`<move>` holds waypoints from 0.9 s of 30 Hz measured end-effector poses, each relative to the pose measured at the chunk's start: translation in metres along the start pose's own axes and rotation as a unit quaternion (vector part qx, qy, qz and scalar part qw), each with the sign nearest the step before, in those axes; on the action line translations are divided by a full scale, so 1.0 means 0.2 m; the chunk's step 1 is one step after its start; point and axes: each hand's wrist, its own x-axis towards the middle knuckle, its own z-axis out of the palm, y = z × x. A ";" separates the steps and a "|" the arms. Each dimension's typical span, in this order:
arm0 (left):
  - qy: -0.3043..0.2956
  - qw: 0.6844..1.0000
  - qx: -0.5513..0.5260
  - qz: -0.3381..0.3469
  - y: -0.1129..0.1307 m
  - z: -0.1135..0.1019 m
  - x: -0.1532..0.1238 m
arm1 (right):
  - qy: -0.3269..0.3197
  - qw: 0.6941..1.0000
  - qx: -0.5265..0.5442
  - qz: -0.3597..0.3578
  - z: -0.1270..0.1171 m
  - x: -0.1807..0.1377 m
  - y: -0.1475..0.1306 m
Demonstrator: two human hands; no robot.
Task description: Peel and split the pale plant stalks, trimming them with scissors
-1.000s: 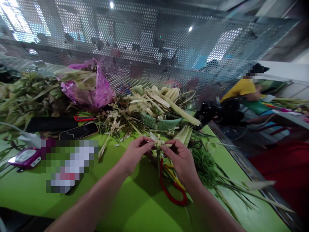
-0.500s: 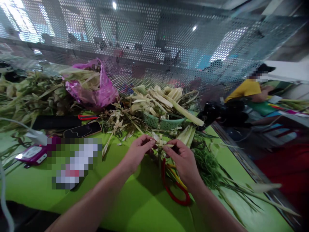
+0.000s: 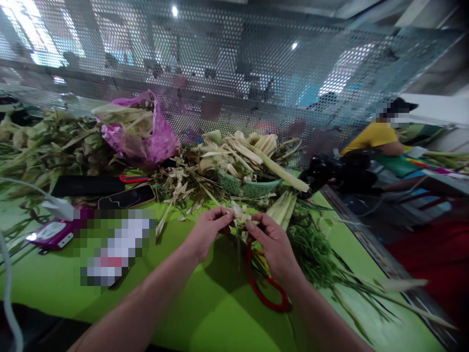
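Observation:
My left hand (image 3: 208, 230) pinches the left side of a small woven piece of pale husk strips (image 3: 242, 213), held just above the green table. On its other side, the thumb and fingers of my right hand (image 3: 275, 242) are closed on the same piece. Its finer folds are too small to make out. Below my right hand lies what looks like a pair of scissors with a red handle loop (image 3: 273, 302) and some yellow; the blades are hidden. Right of that hand is a pile of thin green plant strands (image 3: 315, 254).
Behind my hands, a green basket (image 3: 249, 187) holds dry husks. A pink plastic bag (image 3: 163, 134) of husks stands further left. A phone (image 3: 126, 197) and a purple power strip (image 3: 51, 234) lie at left. A perforated metal screen (image 3: 220, 63) backs the table; a person in yellow (image 3: 373, 136) sits right.
Both hands keep hold of the woven husk piece, with only slight finger movement and a small turn of the piece. The person at right has shifted their arm a little.

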 end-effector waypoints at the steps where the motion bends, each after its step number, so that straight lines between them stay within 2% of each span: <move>1: -0.001 1.000 -0.004 -0.005 0.00 0.00 0.00 | 0.001 1.000 0.010 0.001 0.00 0.00 0.00; 8: -0.008 0.999 -0.042 -0.021 0.01 0.03 -0.02 | -0.015 0.994 0.088 0.057 0.02 -0.01 0.00; 12: 0.008 1.000 -0.026 -0.013 0.01 0.03 -0.02 | -0.016 0.997 0.061 0.050 0.01 0.00 -0.01; 16: 0.046 0.999 0.001 -0.006 0.02 0.02 -0.02 | 0.044 0.996 -0.041 -0.064 -0.03 0.00 -0.07; 20: 0.051 0.999 -0.008 0.007 0.04 0.02 -0.02 | 0.136 0.959 -0.068 -0.237 -0.08 -0.01 -0.19; 23: 0.039 0.999 -0.021 0.017 0.04 0.02 -0.02 | 0.136 0.948 -0.080 -0.277 -0.09 0.03 -0.31; 27: 0.059 0.998 -0.028 0.004 0.04 0.02 -0.02 | 0.120 0.945 -0.061 -0.297 -0.09 0.14 -0.48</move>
